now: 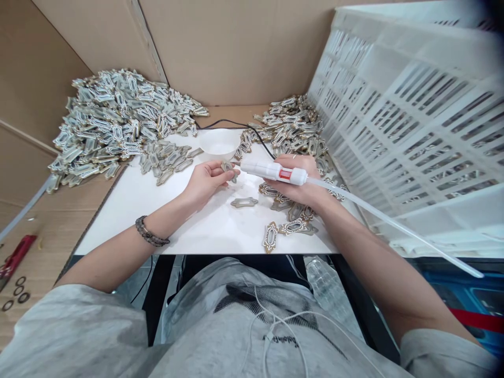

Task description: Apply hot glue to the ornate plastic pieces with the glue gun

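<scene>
The fingers of my left hand (205, 181) pinch one little frame (227, 166), and it leans up above the desk (197, 231), poking out past the thumb. The fingers of my right hand (302, 194) curl around a white glue gun (262, 168), but some of them hide behind it. The gun's tip points at the little frame, right next to it, and I can't tell if they touch. A long clear stick (370, 207) comes out of the gun's back end.

Just under the tip, one loose frame (244, 202) lies flat on the desk. More gold-and-white frames (293, 227) lie near my right wrist. A white bowl (219, 143) sits past my hands, with a black cord (260, 136) running behind it. To the left of the bowl I see a small gray pile (163, 160), and beyond that a great big heap (114, 115). Another heap (291, 123) is at the back right, beside a big white crate (417, 105)
</scene>
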The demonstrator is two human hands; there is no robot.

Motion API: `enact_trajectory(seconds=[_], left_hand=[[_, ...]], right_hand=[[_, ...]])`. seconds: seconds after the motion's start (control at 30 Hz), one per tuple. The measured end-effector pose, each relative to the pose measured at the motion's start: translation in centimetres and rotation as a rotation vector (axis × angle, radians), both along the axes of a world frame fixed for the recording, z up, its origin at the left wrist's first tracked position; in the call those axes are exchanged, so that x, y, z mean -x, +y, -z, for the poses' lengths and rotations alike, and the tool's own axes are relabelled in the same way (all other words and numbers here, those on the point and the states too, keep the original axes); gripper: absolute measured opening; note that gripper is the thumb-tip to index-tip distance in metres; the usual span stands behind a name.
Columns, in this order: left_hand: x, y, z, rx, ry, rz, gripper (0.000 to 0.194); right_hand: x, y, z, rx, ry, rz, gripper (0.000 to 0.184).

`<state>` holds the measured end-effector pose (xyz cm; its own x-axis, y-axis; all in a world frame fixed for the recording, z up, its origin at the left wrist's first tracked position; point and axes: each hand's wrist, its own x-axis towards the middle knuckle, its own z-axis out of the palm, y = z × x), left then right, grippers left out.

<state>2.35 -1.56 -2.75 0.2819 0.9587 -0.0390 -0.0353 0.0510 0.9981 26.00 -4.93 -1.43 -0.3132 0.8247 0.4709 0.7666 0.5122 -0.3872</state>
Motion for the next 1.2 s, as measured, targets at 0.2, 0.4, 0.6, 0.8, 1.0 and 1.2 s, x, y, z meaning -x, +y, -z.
enact_trajectory(seconds=[0.2, 0.4, 0.6, 0.8, 1.0, 1.2], left_hand=[[-0.1, -0.2, -0.1, -0.039, -0.006, 0.032, 0.040], [-0.1, -0.4, -0.4, -0.054, 0.005, 0.062, 0.039], [-0.2, -0.6, -1.0, -0.077, 0.014, 0.102, 0.040], [-0.2, -0.6, -1.0, -0.101, 0.004, 0.102, 0.041], [-0.1, -0.5, -0.6, -0.104, -0.015, 0.096, 0.041], [0.0, -0.4, -0.5, -0.112, 0.003, 0.113, 0.039]], right_hand=[[0.3, -0.2, 0.0, 0.049, -0.021, 0.031, 0.025], [0.3, -0.2, 0.2, 0.044, -0.015, 0.045, 0.023], [0.2, -0.1, 0.3, 0.027, -0.081, 0.084, 0.024], [0.4, 0.0, 0.2, 0.015, -0.119, 0.144, 0.022], [0.4, 0.0, 0.2, 0.028, -0.140, 0.174, 0.021], [0.2, -0.1, 0.0, 0.042, -0.129, 0.172, 0.022]])
